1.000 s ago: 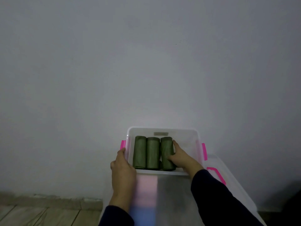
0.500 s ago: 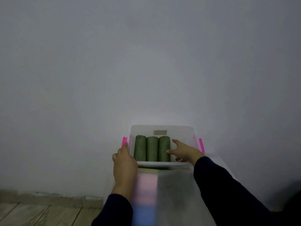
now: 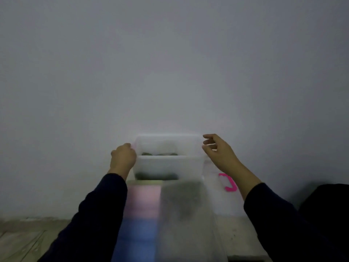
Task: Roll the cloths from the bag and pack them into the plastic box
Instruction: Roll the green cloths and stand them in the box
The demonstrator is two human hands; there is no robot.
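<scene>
The clear plastic box (image 3: 166,165) is held up in front of the wall, blurred, its near side wall facing me. Over the near rim only the tops of three green rolled cloths (image 3: 160,154) show. My left hand (image 3: 122,157) grips the box's left end with curled fingers. My right hand (image 3: 219,154) is at the box's right end, fingers loosely bent and spread; I cannot tell if they touch it. No bag can be made out.
A clear lid with a pink latch (image 3: 227,183) lies below and right of the box. A blurred translucent surface (image 3: 185,208) and a pink-to-blue strip (image 3: 143,208) fill the foreground. Wooden floor (image 3: 22,241) shows at lower left, and a white wall (image 3: 170,72) is behind.
The box has risen and levelled, so I see its side instead of its inside. My right hand left the rolls and moved out to the box's right end.
</scene>
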